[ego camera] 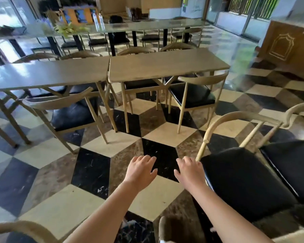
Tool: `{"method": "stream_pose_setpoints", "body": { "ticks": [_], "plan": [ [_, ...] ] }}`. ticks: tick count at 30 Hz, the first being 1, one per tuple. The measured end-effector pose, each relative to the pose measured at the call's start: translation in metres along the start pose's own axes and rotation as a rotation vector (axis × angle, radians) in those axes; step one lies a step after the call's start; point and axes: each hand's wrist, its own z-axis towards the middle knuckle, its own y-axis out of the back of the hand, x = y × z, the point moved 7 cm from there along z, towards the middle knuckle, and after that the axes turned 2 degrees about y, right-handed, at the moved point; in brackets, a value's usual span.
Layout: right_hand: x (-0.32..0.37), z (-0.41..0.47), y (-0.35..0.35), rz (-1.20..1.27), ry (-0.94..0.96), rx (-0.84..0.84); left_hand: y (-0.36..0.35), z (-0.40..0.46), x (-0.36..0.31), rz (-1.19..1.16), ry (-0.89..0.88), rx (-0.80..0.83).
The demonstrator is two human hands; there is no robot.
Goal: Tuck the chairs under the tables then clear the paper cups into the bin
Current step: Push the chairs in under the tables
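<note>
My left hand [141, 170] and my right hand [189, 171] hover over the chequered floor, palms down, fingers apart, holding nothing. Just right of my right hand stands a wooden chair with a black seat [242, 179], its curved back facing away from me. A second such chair [291, 158] stands beside it at the right edge. Ahead, two wooden tables [165, 65] [47, 72] stand end to end. One chair [193, 97] sits pulled out and angled under the right table; another [72, 113] is partly out from the left table. No paper cups or bin show.
A long glossy table [147, 24] at the back carries bottles, a plant and dark objects, with black-seated chairs under it. A wooden counter [288, 44] stands at the right. Another chair's curved back [16, 228] sits at the bottom left. Open floor lies between me and the tables.
</note>
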Motion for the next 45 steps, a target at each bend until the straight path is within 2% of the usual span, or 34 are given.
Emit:
{"method": "stream_pose_setpoints", "body": {
  "ticks": [7,14,23,29,33,37,41,45],
  "plan": [
    [-0.085,0.131,0.023,0.01,-0.08,-0.049,0.013,0.167,-0.009,0.033,-0.073,0.018],
    [-0.154,0.21,0.018,0.056,-0.229,-0.037,-0.017,0.288,-0.027,0.016,-0.182,0.128],
    [-0.254,0.313,0.013,-0.002,-0.557,-0.011,-0.036,0.473,-0.068,-0.013,-0.501,0.232],
    [-0.296,0.357,0.023,0.029,-0.825,-0.05,-0.036,0.576,-0.105,0.003,-0.789,0.25],
    [-0.317,0.356,0.016,0.065,-1.003,-0.036,-0.059,0.613,-0.147,0.019,-0.958,0.318],
    [-0.341,0.335,0.008,0.09,-1.203,-0.034,-0.084,0.616,-0.201,0.09,-1.193,0.373],
    [-0.373,0.323,0.001,0.136,-1.347,-0.114,-0.102,0.624,-0.256,0.127,-1.389,0.342],
    [-0.396,0.308,-0.007,0.204,-1.49,-0.19,-0.119,0.626,-0.299,0.206,-1.573,0.387]
  ]
}}
